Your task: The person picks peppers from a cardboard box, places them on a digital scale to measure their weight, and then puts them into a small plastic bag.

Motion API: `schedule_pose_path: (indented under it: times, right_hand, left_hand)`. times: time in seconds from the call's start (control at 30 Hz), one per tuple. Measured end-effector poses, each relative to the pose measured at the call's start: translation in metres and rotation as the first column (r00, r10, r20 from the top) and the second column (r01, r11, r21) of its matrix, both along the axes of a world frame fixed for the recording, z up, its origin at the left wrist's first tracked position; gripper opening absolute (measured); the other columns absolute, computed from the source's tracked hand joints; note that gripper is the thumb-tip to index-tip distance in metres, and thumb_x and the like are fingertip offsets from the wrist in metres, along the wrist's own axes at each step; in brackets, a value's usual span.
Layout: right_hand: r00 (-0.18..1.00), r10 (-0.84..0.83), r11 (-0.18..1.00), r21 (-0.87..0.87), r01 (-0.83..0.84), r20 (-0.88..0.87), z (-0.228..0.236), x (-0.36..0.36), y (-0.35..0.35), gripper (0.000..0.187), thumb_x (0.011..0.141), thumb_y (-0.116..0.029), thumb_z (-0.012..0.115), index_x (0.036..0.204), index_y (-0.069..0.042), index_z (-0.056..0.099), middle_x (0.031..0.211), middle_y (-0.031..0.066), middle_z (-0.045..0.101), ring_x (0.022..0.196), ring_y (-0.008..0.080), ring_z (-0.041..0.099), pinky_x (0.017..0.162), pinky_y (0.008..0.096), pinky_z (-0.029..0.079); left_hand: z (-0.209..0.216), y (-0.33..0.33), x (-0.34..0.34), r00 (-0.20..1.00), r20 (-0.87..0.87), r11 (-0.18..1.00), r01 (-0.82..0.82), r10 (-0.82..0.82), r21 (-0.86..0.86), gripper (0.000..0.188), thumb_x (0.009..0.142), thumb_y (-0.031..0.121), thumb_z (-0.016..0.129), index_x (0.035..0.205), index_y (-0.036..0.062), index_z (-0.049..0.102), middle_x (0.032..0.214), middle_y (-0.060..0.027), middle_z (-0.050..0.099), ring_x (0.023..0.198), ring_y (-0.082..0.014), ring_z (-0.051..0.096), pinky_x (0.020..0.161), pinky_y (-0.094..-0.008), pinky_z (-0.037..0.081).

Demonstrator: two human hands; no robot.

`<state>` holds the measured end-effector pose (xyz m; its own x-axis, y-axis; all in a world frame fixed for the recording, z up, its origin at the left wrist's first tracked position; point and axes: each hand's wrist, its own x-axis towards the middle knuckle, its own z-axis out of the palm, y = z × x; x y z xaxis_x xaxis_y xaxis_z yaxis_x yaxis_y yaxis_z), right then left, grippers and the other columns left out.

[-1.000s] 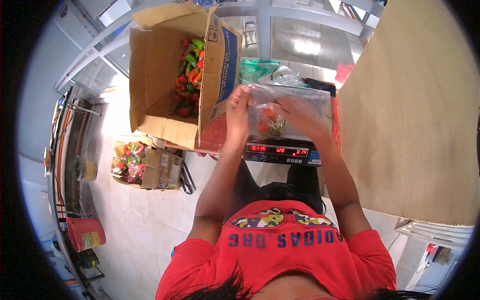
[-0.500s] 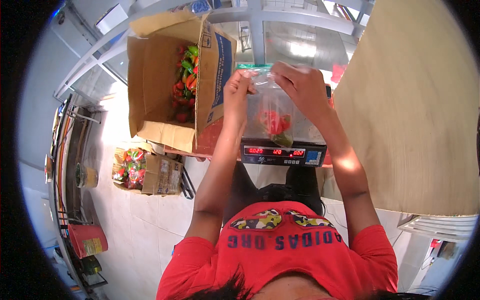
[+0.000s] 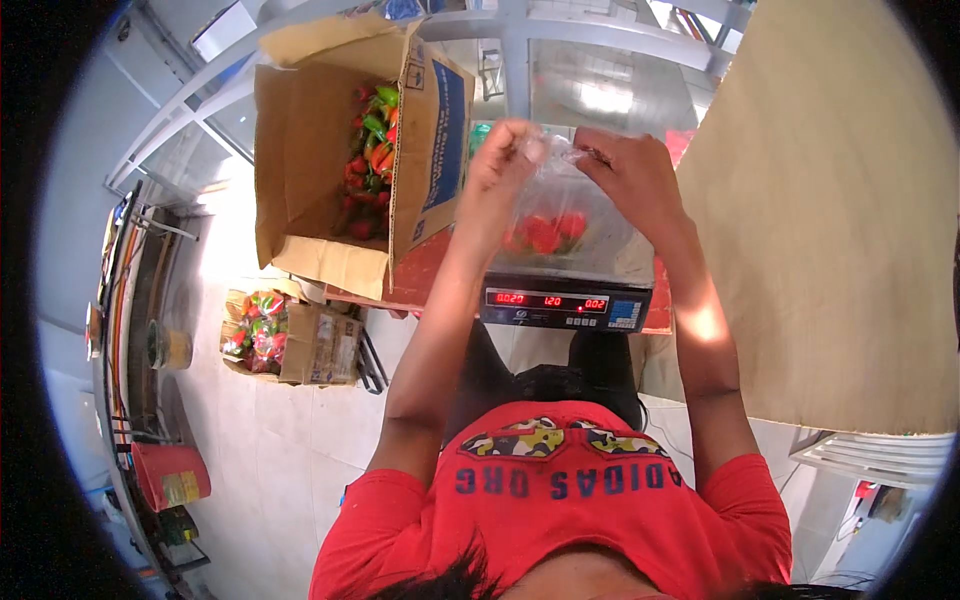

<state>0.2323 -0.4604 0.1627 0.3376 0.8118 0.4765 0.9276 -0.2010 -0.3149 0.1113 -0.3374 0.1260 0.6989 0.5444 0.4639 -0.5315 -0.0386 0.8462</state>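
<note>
A clear plastic bag [image 3: 540, 198] hangs between my two hands, with several red peppers [image 3: 545, 233] at its bottom. My left hand [image 3: 503, 158] pinches one side of the bag's mouth. On the opposite side, my right hand [image 3: 628, 172] grips the gathered plastic, fingers closed. Below the bag stands a digital scale [image 3: 565, 303] with a lit red display and a metal pan. Whether the bag touches the pan, I cannot tell.
A large open cardboard box [image 3: 310, 170] of red, green and orange peppers [image 3: 373, 150] stands left of the scale. On the floor, a smaller box [image 3: 325, 345] holds bagged peppers [image 3: 262, 330]. A wooden panel [image 3: 820, 230] rises at right; a red bin [image 3: 172, 475] stands far left.
My hands have moved slightly apart along the bag's mouth. The bag has turned and risen a little, so its peppers now sit farther from the scale's display.
</note>
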Motion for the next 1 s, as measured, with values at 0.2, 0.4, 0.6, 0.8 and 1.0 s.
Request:
schedule_pose_path:
  times: [0.2, 0.4, 0.6, 0.8, 1.0]
  right_hand:
    - [0.964, 0.216, 0.976, 0.07, -0.207, -0.156, 0.02, -0.015, 0.005, 0.02, 0.081, -0.024, 0.06, 0.091, -0.007, 0.059, 0.068, 0.014, 0.059, 0.064, 0.0301, 0.061, 0.06, 0.0394, 0.047]
    - [0.88, 0.305, 0.774, 0.633, -0.008, -0.363, -0.01, 0.032, -0.033, 0.039, 0.068, -0.01, 0.073, 0.102, -0.002, 0.057, 0.105, 0.0029, 0.059, 0.093, 0.016, 0.055, 0.079, 0.0287, 0.045]
    - [0.647, 0.329, 0.943, 0.207, -0.26, -0.688, -0.117, 0.003, -0.033, 0.044, 0.083, -0.017, 0.063, 0.122, -0.002, 0.052, 0.111, 0.0117, 0.058, 0.096, 0.0187, 0.055, 0.082, 0.033, 0.045]
    - [0.627, 0.088, 0.989, 0.145, 0.041, -0.774, -0.105, -0.009, -0.017, 0.03, 0.089, -0.021, 0.054, 0.107, 0.002, 0.059, 0.096, 0.0158, 0.063, 0.089, 0.0196, 0.059, 0.077, 0.0351, 0.046]
    - [0.82, 0.135, 0.989, 0.132, -0.073, -0.556, -0.088, -0.017, -0.001, 0.025, 0.083, -0.018, 0.059, 0.097, 0.003, 0.06, 0.081, 0.0081, 0.062, 0.075, 0.0104, 0.055, 0.067, 0.0301, 0.044]
  left_hand:
    - [-0.045, -0.018, 0.006, 0.953, -0.294, 0.991, 0.107, -0.079, 0.081, 0.023, 0.089, 0.013, 0.061, 0.109, 0.0006, 0.058, 0.096, -0.0023, 0.06, 0.088, -0.0123, 0.053, 0.083, -0.0289, 0.042]
    - [-0.019, -0.01, 0.017, 0.99, -0.129, 0.954, -0.012, 0.053, 0.298, 0.017, 0.094, 0.015, 0.053, 0.093, 0.0023, 0.063, 0.087, -0.001, 0.061, 0.079, -0.0085, 0.052, 0.066, -0.0218, 0.04]
    - [0.026, -0.038, 0.01, 0.775, -0.619, 0.836, 0.254, 0.125, 0.487, 0.014, 0.09, 0.016, 0.059, 0.089, 0.004, 0.065, 0.084, -0.0014, 0.063, 0.075, -0.0087, 0.054, 0.067, -0.0231, 0.042]
    - [0.027, -0.036, -0.013, 0.948, -0.037, 0.947, 0.314, -0.317, -0.072, 0.05, 0.076, 0.019, 0.074, 0.118, 0.0023, 0.053, 0.111, -0.0068, 0.058, 0.095, -0.0165, 0.057, 0.083, -0.028, 0.045]
    - [-0.094, -0.019, -0.003, 0.985, -0.109, 0.843, -0.057, 0.136, 0.535, 0.071, 0.071, 0.014, 0.078, 0.129, 0.003, 0.039, 0.112, -0.0067, 0.057, 0.089, -0.0148, 0.058, 0.076, -0.0297, 0.048]
